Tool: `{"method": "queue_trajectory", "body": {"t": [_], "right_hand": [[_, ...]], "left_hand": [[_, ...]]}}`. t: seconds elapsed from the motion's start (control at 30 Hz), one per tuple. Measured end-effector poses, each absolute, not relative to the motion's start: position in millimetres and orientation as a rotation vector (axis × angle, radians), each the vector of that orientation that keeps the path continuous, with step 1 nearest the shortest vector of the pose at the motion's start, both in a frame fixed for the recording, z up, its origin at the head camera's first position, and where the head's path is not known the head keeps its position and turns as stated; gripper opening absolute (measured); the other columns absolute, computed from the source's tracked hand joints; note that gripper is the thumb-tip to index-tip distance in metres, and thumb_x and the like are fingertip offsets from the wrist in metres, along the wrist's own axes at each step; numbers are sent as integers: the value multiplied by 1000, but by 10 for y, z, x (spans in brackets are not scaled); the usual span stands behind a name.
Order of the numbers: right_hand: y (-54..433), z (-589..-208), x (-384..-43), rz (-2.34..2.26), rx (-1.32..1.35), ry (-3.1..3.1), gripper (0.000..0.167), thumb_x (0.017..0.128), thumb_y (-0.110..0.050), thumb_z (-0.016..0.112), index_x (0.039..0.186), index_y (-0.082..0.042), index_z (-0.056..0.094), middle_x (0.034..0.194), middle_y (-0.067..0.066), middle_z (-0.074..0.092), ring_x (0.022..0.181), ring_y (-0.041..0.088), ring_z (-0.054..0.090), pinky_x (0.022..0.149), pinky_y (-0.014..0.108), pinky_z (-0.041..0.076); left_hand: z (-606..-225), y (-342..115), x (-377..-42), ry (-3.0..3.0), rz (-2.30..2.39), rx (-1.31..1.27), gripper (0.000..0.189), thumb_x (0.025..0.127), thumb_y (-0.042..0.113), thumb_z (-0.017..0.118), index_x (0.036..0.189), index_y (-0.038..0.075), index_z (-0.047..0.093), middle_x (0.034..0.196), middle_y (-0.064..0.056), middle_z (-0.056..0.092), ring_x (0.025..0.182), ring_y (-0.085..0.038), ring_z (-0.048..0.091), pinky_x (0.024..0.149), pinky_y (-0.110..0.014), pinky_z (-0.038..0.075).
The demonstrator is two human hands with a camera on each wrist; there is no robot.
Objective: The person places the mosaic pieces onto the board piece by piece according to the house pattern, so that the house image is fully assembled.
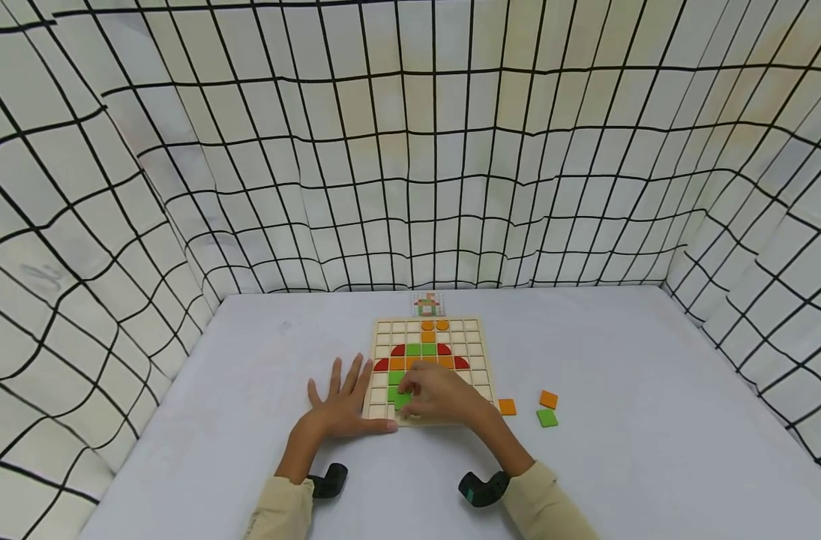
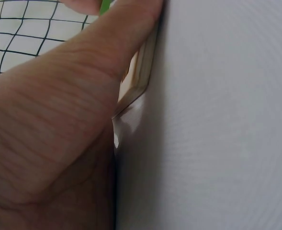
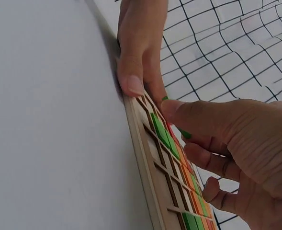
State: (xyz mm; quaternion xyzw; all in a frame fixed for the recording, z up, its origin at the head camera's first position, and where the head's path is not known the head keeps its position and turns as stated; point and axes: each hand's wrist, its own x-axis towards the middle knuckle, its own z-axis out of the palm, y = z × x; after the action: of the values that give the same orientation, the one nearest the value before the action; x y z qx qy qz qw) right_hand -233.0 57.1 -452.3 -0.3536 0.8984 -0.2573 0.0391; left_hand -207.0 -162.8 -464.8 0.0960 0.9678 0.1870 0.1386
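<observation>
A wooden grid board point(image 1: 376, 412) lies on the white table, partly filled with green, orange and red pieces. My right hand point(image 1: 440, 394) is over the board's lower middle, thumb and fingers pinching a green tile point(image 3: 185, 133) just above the grid. Spread at the board's left side, my left hand point(image 1: 343, 409) has its thumb along the near left corner. Green squares point(image 1: 396, 378) run down the left of the pattern, below an orange row with red quarter-round pieces point(image 1: 461, 363) at its ends. The right hand hides part of the grid.
To the right of the board lie an orange square point(image 1: 507, 407), a second orange square point(image 1: 548, 399) and a loose green square point(image 1: 547, 418). A small pattern card point(image 1: 427, 304) sits behind the board. White walls with black netting point(image 1: 437, 180) enclose the table.
</observation>
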Motion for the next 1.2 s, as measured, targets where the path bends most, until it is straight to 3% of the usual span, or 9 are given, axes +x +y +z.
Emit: {"method": "queue_trajectory", "body": {"t": [0.7,1.2], "right_hand": [[452,-4583,-2238,-687,-1049,2755,26,84,-35,78,102,-17,73,95,-10,63,80,1,53,76,15,48],[508,-4535,-2284,-682,-1108,2731,20,89,-25,73,107,-16,74,100,-8,67,87,2,58,82,18,50]], "left_hand": [[-4640,-1607,-2047,2806,550,290,124,69,70,73,158,11,10,166,-13,-1,149,-46,-13,105,-78,-7],[-4664,-1618,-2072,2803,559,281,124,69,73,70,158,13,9,166,-11,-2,149,-44,-14,104,-78,-9]]}}
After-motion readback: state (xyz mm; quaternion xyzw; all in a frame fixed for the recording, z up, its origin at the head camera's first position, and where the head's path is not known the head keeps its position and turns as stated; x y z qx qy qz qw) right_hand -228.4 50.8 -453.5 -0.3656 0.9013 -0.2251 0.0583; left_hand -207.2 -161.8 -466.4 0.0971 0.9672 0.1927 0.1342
